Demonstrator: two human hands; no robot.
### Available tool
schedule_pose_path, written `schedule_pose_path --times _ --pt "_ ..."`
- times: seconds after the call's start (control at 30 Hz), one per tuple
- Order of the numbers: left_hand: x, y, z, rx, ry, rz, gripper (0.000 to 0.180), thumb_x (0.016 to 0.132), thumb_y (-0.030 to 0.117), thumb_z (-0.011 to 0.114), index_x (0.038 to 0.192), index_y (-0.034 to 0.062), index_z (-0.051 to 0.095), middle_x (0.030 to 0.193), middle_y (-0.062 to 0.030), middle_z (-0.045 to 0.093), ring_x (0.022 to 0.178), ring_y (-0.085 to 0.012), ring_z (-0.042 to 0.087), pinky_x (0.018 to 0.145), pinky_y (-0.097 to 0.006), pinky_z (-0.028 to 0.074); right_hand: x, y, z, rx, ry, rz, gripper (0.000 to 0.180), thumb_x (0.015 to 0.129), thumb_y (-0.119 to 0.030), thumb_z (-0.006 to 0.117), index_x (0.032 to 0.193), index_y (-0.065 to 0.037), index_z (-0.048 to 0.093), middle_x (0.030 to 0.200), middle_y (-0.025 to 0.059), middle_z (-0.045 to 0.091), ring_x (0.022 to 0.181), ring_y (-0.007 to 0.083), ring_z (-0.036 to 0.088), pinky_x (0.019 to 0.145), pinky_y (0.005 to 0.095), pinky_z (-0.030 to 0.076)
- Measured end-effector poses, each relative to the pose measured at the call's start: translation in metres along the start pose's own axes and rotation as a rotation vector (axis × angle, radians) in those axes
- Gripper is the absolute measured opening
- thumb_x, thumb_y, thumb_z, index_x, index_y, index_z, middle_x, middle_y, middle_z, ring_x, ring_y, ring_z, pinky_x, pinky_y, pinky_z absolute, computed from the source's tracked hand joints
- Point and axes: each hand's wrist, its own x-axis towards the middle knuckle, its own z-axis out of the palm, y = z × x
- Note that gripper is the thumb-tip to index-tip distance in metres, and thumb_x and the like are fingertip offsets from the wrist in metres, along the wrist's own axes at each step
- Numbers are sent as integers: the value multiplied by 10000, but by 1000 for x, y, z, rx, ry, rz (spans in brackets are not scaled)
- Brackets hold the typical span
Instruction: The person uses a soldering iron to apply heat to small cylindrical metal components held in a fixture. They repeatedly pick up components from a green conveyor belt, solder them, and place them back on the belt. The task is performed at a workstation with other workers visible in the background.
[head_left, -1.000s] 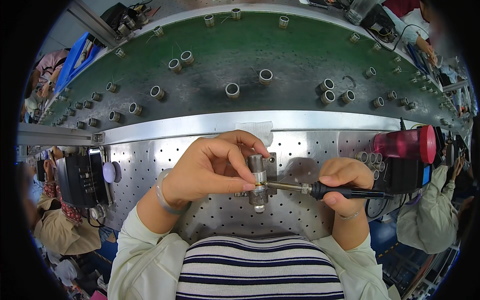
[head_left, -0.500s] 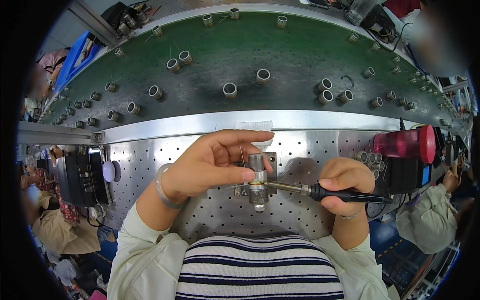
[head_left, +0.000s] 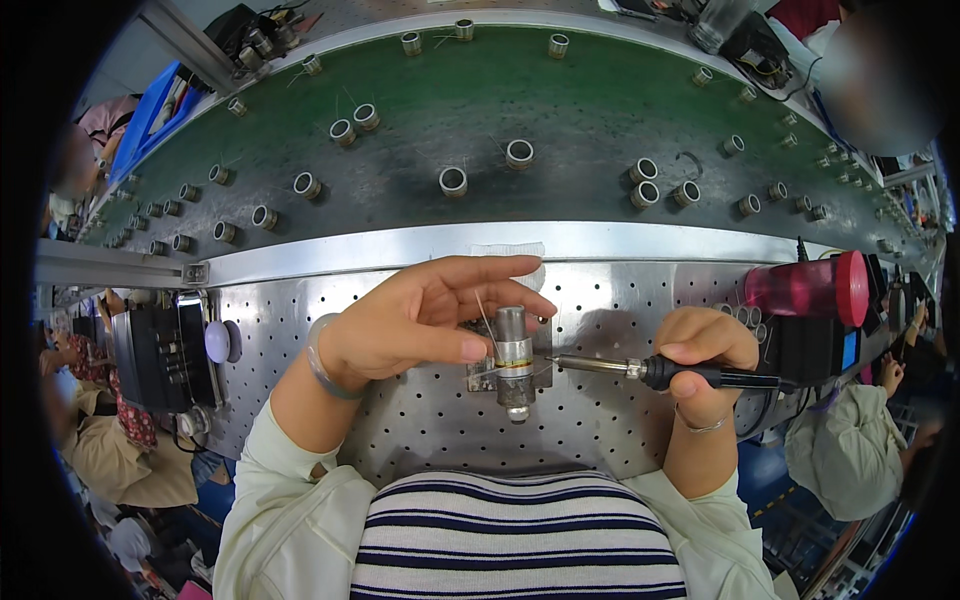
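Note:
A soldering iron (head_left: 660,373) with a black handle is gripped in my right hand (head_left: 712,355). Its tip points left, a little apart from the metal cylinder assembly (head_left: 515,352), which has a ring with a yellowish band around its middle. This assembly stands on a small metal plate fixture (head_left: 480,378) on the bench. My left hand (head_left: 405,320) is beside and behind the cylinder, fingers stretched out and thumb apart from them. Near its thumb a thin wire (head_left: 484,312) sticks up from the ring.
Beyond the bench runs a green conveyor belt (head_left: 380,210) carrying many metal rings (head_left: 453,181). At right are a pink jar (head_left: 800,290), several rings (head_left: 745,316) and a black soldering station (head_left: 815,350). A black box (head_left: 150,360) stands at left. Other people work on both sides.
The soldering iron has drawn back to the right, off the ring. My left thumb has come away from the ring and its fingers have loosened. Rings on the belt have shifted slightly left.

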Motion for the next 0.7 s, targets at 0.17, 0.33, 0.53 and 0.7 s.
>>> schedule_pose_path --times 0.17,0.33,0.53,0.7 --pt "1 -1 0 72 8 -70 787 732 27 753 1414 -37 365 1029 -148 646 888 -165 632 846 -263 495 1 3 5 17 -21 10 210 692 -12 766 853 53 648 730 135 642 591 197 591 552 279 460" --pt "0 -1 4 110 80 -76 778 714 16 768 1394 -42 394 970 -112 651 871 -143 629 809 -258 507 4 0 7 -36 -77 36 220 683 -9 773 858 52 654 737 142 652 606 203 606 563 274 470" --pt "-1 -1 5 96 95 -67 772 720 -14 751 1395 -57 379 984 -130 656 905 -171 643 821 -261 512 2 1 5 -56 -47 42 231 667 -6 779 850 56 651 733 144 652 606 202 606 561 273 469" --pt "-1 0 4 86 75 -76 772 727 -29 735 1404 -57 363 1006 -161 660 942 -199 651 838 -264 511 2 3 4 -33 -63 15 236 660 -2 784 843 58 649 726 144 648 602 204 604 554 273 467"
